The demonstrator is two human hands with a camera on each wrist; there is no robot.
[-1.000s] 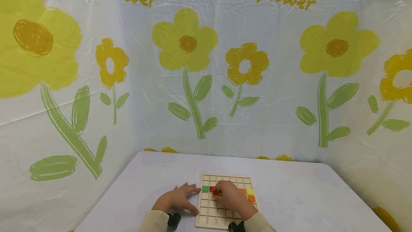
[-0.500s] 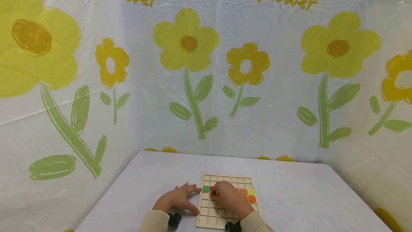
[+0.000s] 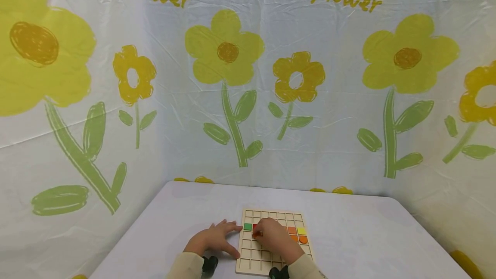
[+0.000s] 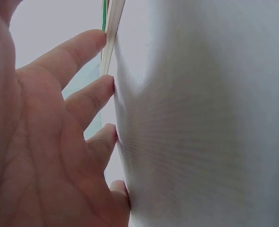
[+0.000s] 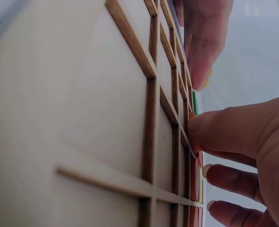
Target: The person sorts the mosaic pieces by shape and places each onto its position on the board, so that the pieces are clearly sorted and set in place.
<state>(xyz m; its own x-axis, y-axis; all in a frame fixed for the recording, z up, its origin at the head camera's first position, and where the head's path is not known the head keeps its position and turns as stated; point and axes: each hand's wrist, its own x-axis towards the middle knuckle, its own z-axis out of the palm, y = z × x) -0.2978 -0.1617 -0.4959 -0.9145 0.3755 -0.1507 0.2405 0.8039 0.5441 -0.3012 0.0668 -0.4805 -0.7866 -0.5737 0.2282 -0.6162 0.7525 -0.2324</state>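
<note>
A pale wooden grid board (image 3: 253,266) lies on the table in the head view. My right hand (image 3: 276,239) is over it, with thumb and index finger pinching a small orange piece (image 3: 255,234) at a cell in the row below the green square tile (image 3: 247,226). In the right wrist view the thumb (image 5: 206,133) covers much of that piece at the grid bars. At the board's left edge my left hand (image 3: 214,239) has its fingers spread; index fingertip and thumb touch the edge. The left wrist view shows the other fingertips resting on the table.
On the board's right side sit an orange-red square tile (image 3: 292,230), a yellow square tile (image 3: 302,230) and an orange round piece (image 3: 303,239). The white table (image 3: 348,236) extends around the board. A flower-printed curtain (image 3: 333,141) encloses the table.
My right hand has shifted slightly left with the orange piece, uncovering more of an orange tile beside the round piece. The left hand stays at the board's edge.
</note>
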